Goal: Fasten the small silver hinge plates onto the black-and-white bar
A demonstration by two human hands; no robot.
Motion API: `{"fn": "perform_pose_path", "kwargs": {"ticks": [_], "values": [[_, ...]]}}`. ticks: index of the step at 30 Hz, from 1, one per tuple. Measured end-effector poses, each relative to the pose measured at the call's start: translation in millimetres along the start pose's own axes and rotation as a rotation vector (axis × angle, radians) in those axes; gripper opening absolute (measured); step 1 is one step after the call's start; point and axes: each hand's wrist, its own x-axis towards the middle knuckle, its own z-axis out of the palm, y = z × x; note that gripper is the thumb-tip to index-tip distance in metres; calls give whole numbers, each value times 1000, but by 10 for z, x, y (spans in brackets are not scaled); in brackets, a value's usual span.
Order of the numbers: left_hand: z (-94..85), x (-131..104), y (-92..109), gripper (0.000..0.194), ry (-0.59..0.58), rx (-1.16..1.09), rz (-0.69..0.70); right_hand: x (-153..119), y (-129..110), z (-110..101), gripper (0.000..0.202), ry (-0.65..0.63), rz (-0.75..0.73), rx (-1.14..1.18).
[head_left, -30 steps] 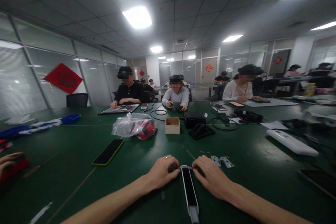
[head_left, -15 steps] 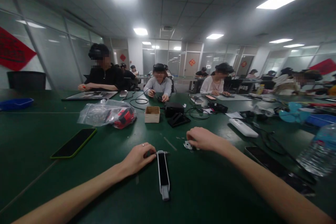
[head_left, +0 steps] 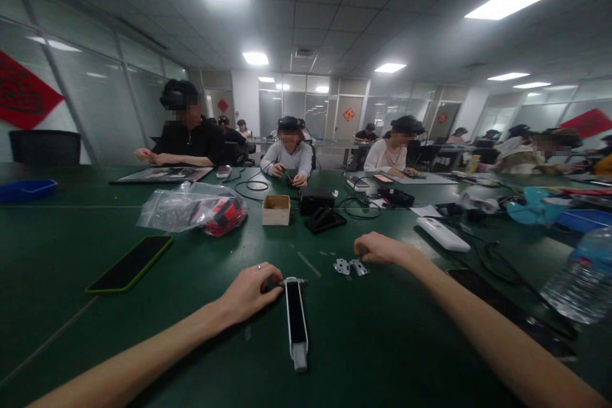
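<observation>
A long white-framed device with a black face (head_left: 296,319) lies on the green table (head_left: 191,370), its grey end toward me. My left hand (head_left: 253,290) rests at its far left corner, fingers curled round a small metal piece that sticks out there. Right of the device, two small silver metal plates (head_left: 342,266) lie side by side. My right hand (head_left: 380,248) is just beyond the right-hand plate, fingers bent downward; whether anything is between the fingertips is hidden.
A phone with a green edge (head_left: 131,264) lies left. Farther back are a plastic bag (head_left: 176,207), an open box (head_left: 276,210) and a black stand (head_left: 326,219). On the right are a white device (head_left: 442,234), a dark phone (head_left: 497,306) and a water bottle (head_left: 581,277). People sit across the table.
My right hand has moved right, off the metal plates, and both plates now show. My left hand has stayed at the device's far corner.
</observation>
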Motion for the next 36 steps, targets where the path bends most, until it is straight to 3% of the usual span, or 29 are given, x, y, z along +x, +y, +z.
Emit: {"fn": "perform_pose_path", "kwargs": {"ticks": [13, 19, 24, 27, 31, 36], "values": [[10, 5, 12, 14, 16, 31, -19, 108, 126, 121, 14, -69, 46, 84], [3, -1, 15, 15, 11, 32, -30, 152, 189, 192, 28, -94, 80, 124], [6, -19, 35, 12, 23, 48, -14, 102, 124, 148, 25, -33, 50, 104], [6, -27, 44, 12, 33, 49, -17, 42, -10, 72, 21, 44, 7, 87], [-8, -37, 65, 13, 38, 49, -19, -80, -383, 16, 16, 155, -129, 165], [5, -44, 58, 11, 44, 50, -10, -206, -949, 211, 13, 204, -289, 337]]}}
